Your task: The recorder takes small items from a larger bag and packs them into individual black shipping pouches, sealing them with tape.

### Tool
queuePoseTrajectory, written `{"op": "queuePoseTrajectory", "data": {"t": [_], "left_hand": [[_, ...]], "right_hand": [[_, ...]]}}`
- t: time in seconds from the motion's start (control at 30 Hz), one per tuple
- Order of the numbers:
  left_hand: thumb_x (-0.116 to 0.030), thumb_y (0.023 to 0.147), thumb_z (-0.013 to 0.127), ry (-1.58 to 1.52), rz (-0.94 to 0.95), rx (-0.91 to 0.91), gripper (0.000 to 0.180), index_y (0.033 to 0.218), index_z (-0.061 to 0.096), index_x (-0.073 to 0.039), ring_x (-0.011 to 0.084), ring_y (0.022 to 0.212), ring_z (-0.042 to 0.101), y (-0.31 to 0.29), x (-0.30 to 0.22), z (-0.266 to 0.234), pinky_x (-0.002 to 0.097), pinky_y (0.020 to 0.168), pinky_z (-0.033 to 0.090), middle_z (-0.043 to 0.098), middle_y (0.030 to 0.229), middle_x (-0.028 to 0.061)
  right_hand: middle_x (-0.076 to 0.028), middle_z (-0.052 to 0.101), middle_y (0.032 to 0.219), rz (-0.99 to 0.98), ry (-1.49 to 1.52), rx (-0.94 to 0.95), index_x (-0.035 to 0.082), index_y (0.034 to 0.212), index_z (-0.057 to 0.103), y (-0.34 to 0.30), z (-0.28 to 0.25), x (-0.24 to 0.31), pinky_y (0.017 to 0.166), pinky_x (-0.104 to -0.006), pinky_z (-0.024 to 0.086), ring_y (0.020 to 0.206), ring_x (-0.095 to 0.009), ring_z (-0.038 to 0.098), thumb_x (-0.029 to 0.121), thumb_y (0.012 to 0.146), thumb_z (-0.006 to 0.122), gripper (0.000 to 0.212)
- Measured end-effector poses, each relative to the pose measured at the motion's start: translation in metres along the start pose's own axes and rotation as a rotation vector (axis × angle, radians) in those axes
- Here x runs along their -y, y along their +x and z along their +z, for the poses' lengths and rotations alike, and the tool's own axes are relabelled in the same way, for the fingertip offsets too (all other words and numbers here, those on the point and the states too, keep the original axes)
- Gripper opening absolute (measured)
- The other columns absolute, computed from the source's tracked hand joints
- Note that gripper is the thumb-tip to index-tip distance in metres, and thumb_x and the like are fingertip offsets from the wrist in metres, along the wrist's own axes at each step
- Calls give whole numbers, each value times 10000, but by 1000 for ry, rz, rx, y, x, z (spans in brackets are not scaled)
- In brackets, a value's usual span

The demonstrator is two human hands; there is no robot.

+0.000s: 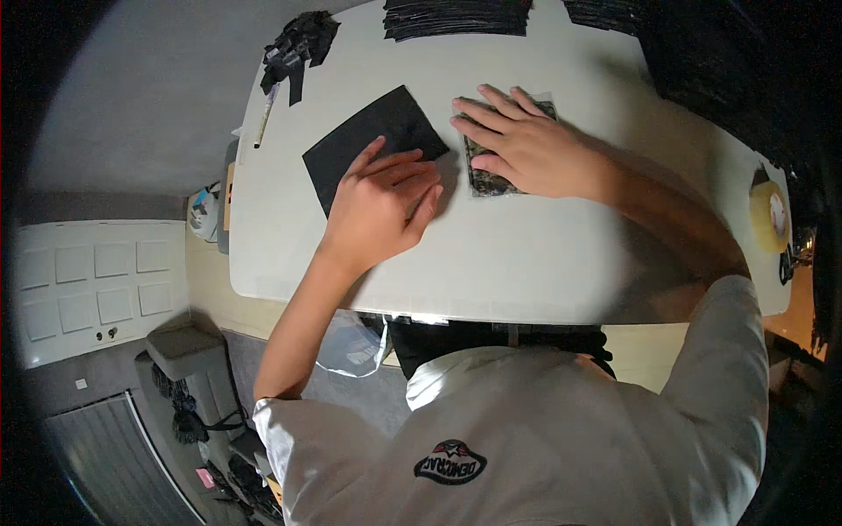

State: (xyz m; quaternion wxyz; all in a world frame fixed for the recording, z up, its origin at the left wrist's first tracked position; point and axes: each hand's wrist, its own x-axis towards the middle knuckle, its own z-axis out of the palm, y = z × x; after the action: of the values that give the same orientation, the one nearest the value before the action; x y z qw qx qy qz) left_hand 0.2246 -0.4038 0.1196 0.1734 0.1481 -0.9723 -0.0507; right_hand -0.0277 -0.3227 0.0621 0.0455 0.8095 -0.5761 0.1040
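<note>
A flat black sheet or pouch [377, 131] lies tilted on the white table [526, 263]. Over its lower right part is my left hand [381, 202], its fingers loosely bent and apart with nothing held; whether it touches the black piece I cannot tell. To the right lies a clear plastic packet [491, 184] with something dark and patterned inside. My right hand [531, 149] rests flat across the packet, fingers spread, and covers most of it.
A stack of black flat pieces [456, 19] lies at the far edge, with more black pieces [603, 13] beside it. Crumpled black strips [300, 44] and a marker [266, 116] are at the far left. A tape roll [770, 216] sits by the right edge.
</note>
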Motion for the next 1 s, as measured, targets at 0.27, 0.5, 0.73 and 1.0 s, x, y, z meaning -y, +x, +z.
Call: {"op": "queuePoseTrajectory", "data": {"t": [0.27,0.5,0.73,1.0], "left_hand": [[-211,907,713,18,78,11,143,899,776,-82,230,1049,731,7,13,0,478,1098,471,777,997,47],[-192,840,799,-40,173,1,140,912,786,-73,249,968,746,20,1,3,454,1006,546,775,960,84],[-250,806,842,-47,183,57,239,955,785,-72,267,952,742,20,-4,-2,419,937,574,772,993,84],[-435,764,856,-84,226,90,535,1097,752,-30,326,980,731,34,-16,13,421,936,571,754,1098,125]], "right_hand": [[-55,216,1703,64,55,126,166,1593,364,-2,-10,2,1257,-609,138,1572,-360,152,456,1057,493,623],[-37,189,1711,104,4,116,220,1586,387,-2,-11,9,1206,-712,154,1565,-404,139,528,1011,545,671],[-39,173,1715,125,-42,119,234,1587,383,-3,-13,11,1156,-769,193,1544,-478,142,590,958,599,754],[-176,231,1676,103,-47,-23,215,1641,205,-7,-10,7,1110,-792,224,1496,-541,222,780,803,645,1103]]}}
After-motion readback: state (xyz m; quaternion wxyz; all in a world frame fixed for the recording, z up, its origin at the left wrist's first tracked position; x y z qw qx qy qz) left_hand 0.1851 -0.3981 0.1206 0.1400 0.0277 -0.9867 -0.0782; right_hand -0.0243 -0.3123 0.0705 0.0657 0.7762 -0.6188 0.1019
